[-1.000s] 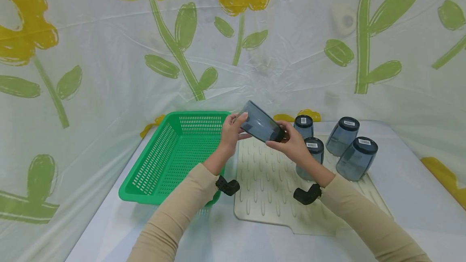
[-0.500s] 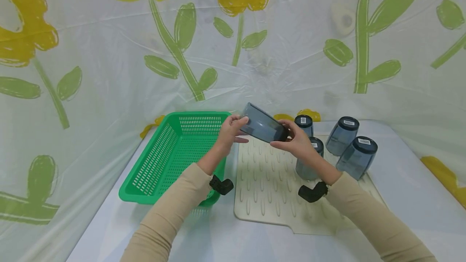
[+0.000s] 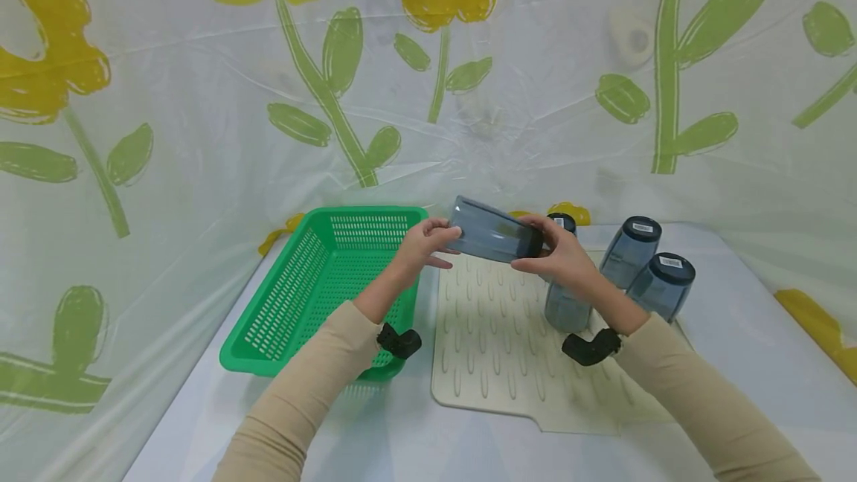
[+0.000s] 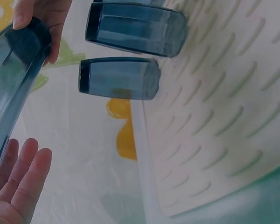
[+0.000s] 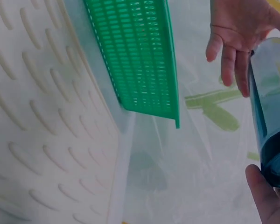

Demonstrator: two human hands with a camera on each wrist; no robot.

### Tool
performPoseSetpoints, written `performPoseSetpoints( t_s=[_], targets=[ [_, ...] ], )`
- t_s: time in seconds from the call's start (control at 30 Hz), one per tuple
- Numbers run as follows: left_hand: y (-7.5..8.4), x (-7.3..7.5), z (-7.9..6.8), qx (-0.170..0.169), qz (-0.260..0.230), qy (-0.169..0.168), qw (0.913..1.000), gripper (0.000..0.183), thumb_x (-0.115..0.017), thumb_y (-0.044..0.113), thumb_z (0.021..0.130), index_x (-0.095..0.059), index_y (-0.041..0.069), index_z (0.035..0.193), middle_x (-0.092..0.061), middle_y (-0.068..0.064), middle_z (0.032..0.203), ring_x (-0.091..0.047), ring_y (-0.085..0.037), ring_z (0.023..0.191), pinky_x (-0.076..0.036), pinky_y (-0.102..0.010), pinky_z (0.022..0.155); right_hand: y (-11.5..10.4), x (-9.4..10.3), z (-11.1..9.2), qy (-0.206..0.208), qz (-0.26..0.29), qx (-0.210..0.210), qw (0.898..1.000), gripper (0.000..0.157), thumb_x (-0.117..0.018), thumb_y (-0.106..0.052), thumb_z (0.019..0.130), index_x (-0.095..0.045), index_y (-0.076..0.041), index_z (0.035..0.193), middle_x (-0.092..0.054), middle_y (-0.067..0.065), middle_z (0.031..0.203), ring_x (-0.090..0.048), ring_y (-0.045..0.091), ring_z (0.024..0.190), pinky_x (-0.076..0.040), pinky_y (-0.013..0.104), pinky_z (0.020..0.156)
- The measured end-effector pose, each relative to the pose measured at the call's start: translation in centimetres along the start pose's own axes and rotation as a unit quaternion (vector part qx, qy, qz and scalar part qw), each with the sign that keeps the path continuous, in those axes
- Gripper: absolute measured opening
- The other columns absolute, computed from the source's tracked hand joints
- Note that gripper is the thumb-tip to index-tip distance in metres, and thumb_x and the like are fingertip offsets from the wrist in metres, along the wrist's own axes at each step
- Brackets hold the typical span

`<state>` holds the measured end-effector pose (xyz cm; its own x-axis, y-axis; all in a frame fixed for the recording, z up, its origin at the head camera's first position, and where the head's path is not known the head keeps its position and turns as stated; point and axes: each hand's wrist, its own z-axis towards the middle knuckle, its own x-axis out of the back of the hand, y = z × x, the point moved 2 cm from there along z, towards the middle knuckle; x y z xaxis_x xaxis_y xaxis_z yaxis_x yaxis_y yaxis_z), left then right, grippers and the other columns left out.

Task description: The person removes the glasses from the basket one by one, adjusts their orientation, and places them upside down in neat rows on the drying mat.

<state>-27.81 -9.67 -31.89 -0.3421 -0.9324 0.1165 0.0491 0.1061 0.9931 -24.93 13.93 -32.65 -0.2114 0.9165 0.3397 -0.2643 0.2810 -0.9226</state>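
Note:
A tinted blue-grey drinking glass (image 3: pixel 492 233) is held in the air above the drying mat (image 3: pixel 478 333), lying almost level with its mouth to the left. My right hand (image 3: pixel 565 255) grips it round the dark base. At the rim is my left hand (image 3: pixel 422 248), its thumb against the glass and its other fingers spread out; in the left wrist view the left fingers (image 4: pixel 28 179) look straight. Several matching glasses stand upside down on the mat's right part, among them one glass (image 3: pixel 632 248) at the back and another glass (image 3: pixel 663 285) nearer. My right hand and forearm partly hide the closer ones.
To the left on the white table (image 3: pixel 395 437) stands a green plastic basket (image 3: pixel 230 355) with slotted walls and nothing visible inside. A flower-printed sheet (image 3: pixel 522 95) hangs behind the table.
The glass has moved slightly right and turned from a slant to nearly level. My right hand has shifted right with it, while my left fingers have loosened and spread at the rim.

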Motion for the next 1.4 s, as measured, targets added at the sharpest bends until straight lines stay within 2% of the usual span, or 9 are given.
performPoseSetpoints(
  t_s=[0.23, 0.53, 0.63, 0.77, 0.87, 1.03, 1.17, 1.3, 1.4],
  targets=[
    [0.4, 0.1, -0.4, 0.004, 0.032, -0.043, 0.9986, 0.055, -0.055, 0.022, 0.086, -0.038, -0.003, 0.132, -0.045, -0.021, 0.133, -0.049, -0.033, 0.118, -0.051, -0.043, 0.082, -0.6, 0.9, 0.0, -0.012, -0.009, 0.013, 1.000, 0.067, -0.070, -0.001, 0.077, -0.035, 0.000, 0.134, -0.038, 0.015, 0.129, -0.046, 0.018, 0.096, -0.048, 0.019, 0.071],
    [0.7, 0.4, -0.9, 0.004, 0.064, -0.085, 0.9943, 0.058, -0.057, 0.019, 0.085, -0.035, -0.002, 0.135, -0.045, -0.023, 0.133, -0.051, -0.033, 0.115, -0.048, -0.047, 0.087, -1.5, 1.7, 0.0, -0.043, 0.014, 0.022, 0.999, 0.069, -0.070, 0.001, 0.076, -0.034, 0.002, 0.134, -0.041, 0.010, 0.121, -0.048, 0.014, 0.095, -0.049, 0.021, 0.072],
    [0.7, 0.5, -1.1, 0.006, 0.072, -0.099, 0.9925, 0.064, -0.061, 0.021, 0.084, -0.033, -0.002, 0.137, -0.044, -0.023, 0.132, -0.051, -0.033, 0.113, -0.050, -0.043, 0.084, -1.6, 1.9, -0.1, -0.048, 0.034, 0.025, 0.998, 0.067, -0.069, 0.003, 0.076, -0.035, 0.000, 0.133, -0.043, 0.006, 0.117, -0.048, 0.013, 0.095, -0.050, 0.021, 0.073],
    [0.5, 0.6, -1.2, 0.009, 0.073, -0.118, 0.9902, 0.075, -0.066, 0.029, 0.079, -0.031, -0.003, 0.137, -0.042, -0.024, 0.134, -0.051, -0.035, 0.114, -0.050, -0.043, 0.085, -1.8, 2.0, -0.1, -0.051, 0.071, 0.036, 0.996, 0.061, -0.067, 0.006, 0.076, -0.039, -0.010, 0.128, -0.044, 0.001, 0.114, -0.049, 0.010, 0.096, -0.049, 0.019, 0.075],
    [0.4, 0.6, -1.3, 0.011, 0.074, -0.127, 0.9890, 0.077, -0.065, 0.030, 0.079, -0.029, -0.004, 0.138, -0.040, -0.025, 0.135, -0.050, -0.035, 0.115, -0.047, -0.047, 0.089, -1.7, 1.9, -0.1, -0.051, 0.114, 0.055, 0.991, 0.060, -0.066, 0.007, 0.076, -0.042, -0.017, 0.124, -0.045, 0.000, 0.113, -0.050, 0.009, 0.096, -0.048, 0.017, 0.076],
    [0.1, 0.5, -1.3, 0.013, 0.078, -0.145, 0.9862, 0.073, -0.064, 0.029, 0.081, -0.029, -0.002, 0.138, -0.040, -0.023, 0.136, -0.051, -0.033, 0.114, -0.047, -0.047, 0.089, -1.3, 1.6, -0.2, -0.039, 0.212, 0.089, 0.973, 0.058, -0.066, 0.009, 0.075, -0.044, -0.016, 0.123, -0.045, 0.000, 0.115, -0.051, 0.007, 0.098, -0.048, 0.016, 0.077],
    [0.1, 0.3, -1.3, 0.009, 0.081, -0.165, 0.9829, 0.067, -0.063, 0.029, 0.081, -0.034, 0.000, 0.134, -0.046, -0.020, 0.131, -0.054, -0.028, 0.111, -0.048, -0.045, 0.088, -1.3, 1.4, -0.2, -0.017, 0.247, 0.095, 0.964, 0.056, -0.061, 0.012, 0.076, -0.046, -0.018, 0.121, -0.048, -0.002, 0.115, -0.051, 0.006, 0.099, -0.048, 0.015, 0.077],
    [0.2, 0.4, -1.3, 0.011, 0.080, -0.161, 0.9836, 0.061, -0.060, 0.022, 0.084, -0.034, 0.001, 0.135, -0.044, -0.017, 0.134, -0.051, -0.028, 0.115, -0.046, -0.047, 0.090, -1.7, 1.2, 0.0, 0.004, 0.233, 0.079, 0.969, 0.054, -0.057, 0.012, 0.078, -0.044, -0.016, 0.122, -0.046, -0.002, 0.117, -0.048, 0.008, 0.101, -0.048, 0.015, 0.078],
    [0.1, 0.8, -1.3, 0.012, 0.076, -0.134, 0.9880, 0.063, -0.059, 0.019, 0.085, -0.030, 0.002, 0.139, -0.039, -0.015, 0.140, -0.045, -0.029, 0.122, -0.043, -0.048, 0.094, -1.9, 1.1, 0.3, 0.018, 0.200, 0.060, 0.978, 0.054, -0.058, 0.009, 0.079, -0.041, -0.013, 0.125, -0.042, -0.002, 0.120, -0.043, 0.009, 0.107, -0.048, 0.015, 0.078]
  ],
)
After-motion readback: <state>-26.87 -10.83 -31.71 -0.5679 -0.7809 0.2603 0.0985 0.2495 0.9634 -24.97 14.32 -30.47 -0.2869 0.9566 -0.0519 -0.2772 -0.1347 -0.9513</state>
